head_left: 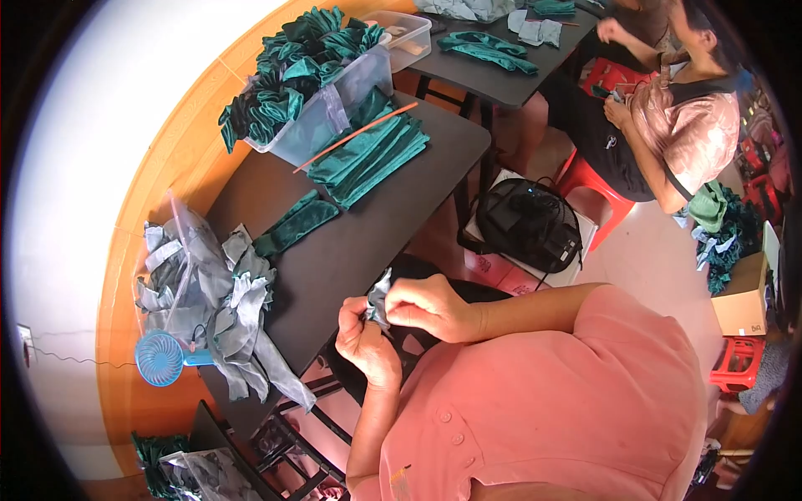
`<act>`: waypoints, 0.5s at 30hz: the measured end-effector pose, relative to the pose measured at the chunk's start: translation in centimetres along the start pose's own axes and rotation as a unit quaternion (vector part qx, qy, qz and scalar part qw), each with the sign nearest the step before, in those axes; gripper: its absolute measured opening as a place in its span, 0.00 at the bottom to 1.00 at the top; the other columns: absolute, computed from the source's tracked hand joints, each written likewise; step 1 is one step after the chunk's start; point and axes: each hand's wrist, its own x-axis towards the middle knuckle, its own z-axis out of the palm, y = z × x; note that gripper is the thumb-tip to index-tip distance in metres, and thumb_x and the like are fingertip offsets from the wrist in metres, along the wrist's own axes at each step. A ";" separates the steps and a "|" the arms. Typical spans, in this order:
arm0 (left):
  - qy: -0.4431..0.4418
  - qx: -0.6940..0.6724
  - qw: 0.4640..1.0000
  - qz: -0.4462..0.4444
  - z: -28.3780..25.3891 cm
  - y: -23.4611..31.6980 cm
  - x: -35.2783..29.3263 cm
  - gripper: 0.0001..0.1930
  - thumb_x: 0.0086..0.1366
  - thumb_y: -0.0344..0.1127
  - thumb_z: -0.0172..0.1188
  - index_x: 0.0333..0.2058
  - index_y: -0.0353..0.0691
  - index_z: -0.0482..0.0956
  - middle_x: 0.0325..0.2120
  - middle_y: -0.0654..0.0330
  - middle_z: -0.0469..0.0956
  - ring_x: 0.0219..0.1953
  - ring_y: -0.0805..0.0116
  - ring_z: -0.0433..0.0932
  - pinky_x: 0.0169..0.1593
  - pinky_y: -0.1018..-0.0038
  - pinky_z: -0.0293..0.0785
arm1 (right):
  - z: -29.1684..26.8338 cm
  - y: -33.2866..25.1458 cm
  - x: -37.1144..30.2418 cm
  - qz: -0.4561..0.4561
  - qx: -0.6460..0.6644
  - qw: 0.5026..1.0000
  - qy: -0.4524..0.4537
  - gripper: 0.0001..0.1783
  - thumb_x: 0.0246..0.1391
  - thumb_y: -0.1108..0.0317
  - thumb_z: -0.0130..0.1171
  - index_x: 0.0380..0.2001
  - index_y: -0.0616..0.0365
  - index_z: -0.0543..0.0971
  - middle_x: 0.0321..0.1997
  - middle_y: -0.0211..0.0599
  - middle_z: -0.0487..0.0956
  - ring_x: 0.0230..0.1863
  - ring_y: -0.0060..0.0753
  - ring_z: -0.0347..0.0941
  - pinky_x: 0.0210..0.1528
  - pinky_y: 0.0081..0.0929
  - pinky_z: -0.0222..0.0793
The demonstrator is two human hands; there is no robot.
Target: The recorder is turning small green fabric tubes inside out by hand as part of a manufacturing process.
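Over my lap, just off the dark table's edge, both hands meet on a small crumpled piece of grey satiny fabric [378, 299]. My left hand [368, 344] pinches its lower part with the fingers curled. Closed on the other side of the same piece, my right hand [431, 308] has its fingertips bunched against the cloth. Part of the fabric is hidden behind the fingers. On the table [334, 259], a stack of green velvet strips [376, 159] lies with a thin orange stick [355, 138] across it. A single folded green velvet strip [296, 224] rests nearer to me.
A clear plastic bin [309, 134] heaped with gathered green velvet pieces stands by the wall. Grey fabric pieces [242, 309] spill over the table's left end beside a blue fan [160, 357]. A black backpack [529, 224] sits right of the table; beyond, a co-worker [668, 125] sits on a red stool.
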 end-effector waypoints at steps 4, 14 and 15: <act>0.027 0.020 0.999 -0.012 0.3 0.1 -0.6 0.14 0.48 0.12 0.41 0.29 0.34 0.72 0.28 0.67 0.68 0.30 0.80 0.63 0.35 0.85 0.58 | 0.5 -0.1 0.1 0.018 -0.012 0.998 0.067 0.07 0.49 0.75 0.62 0.31 0.58 0.74 0.25 0.38 0.77 0.25 0.38 0.76 0.27 0.29 0.69; -0.012 0.122 0.988 0.096 1.4 1.5 -0.6 0.19 0.46 0.14 0.39 0.32 0.32 0.77 0.29 0.66 0.71 0.31 0.78 0.68 0.35 0.83 0.65 | -0.2 0.9 0.6 -0.032 -0.050 0.996 0.064 0.04 0.42 0.75 0.60 0.24 0.59 0.75 0.21 0.42 0.74 0.21 0.45 0.72 0.23 0.35 0.65; -0.001 0.083 0.994 0.076 1.3 1.3 -0.6 0.16 0.46 0.15 0.40 0.30 0.32 0.76 0.28 0.65 0.71 0.31 0.78 0.68 0.34 0.83 0.65 | -0.4 0.6 0.7 -0.030 -0.038 0.997 0.061 0.04 0.43 0.74 0.60 0.25 0.60 0.75 0.21 0.41 0.74 0.20 0.44 0.72 0.23 0.34 0.65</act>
